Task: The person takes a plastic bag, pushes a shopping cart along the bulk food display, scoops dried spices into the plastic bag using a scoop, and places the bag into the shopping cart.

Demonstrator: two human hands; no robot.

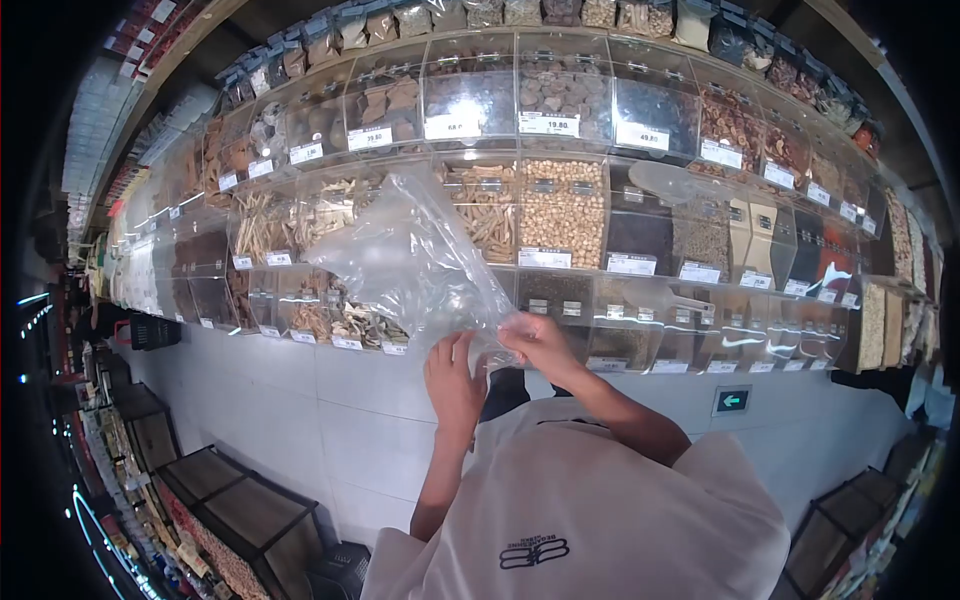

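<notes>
A large clear plastic bag (425,255) hangs puffed out in front of the bins, and its upper end leans to the left. My right hand (540,343) pinches the bag's near right edge, fingers closed on the film. Beside it, my left hand (455,380) has its fingers curled against the bag's near edge; the thumb side is partly hidden by the crumpled film. Through and behind the bag show clear bins of dried goods, among them one of pale round kernels (562,205) and one of light dried sticks (482,205).
Tiers of clear lidded bins with price labels (549,123) curve around ahead. Packed bags (480,12) line the top shelf. A dark basket (152,332) is at the left. The tiled floor (370,420) bears a green arrow sign (732,400). Dark-framed display stands (240,500) are behind me.
</notes>
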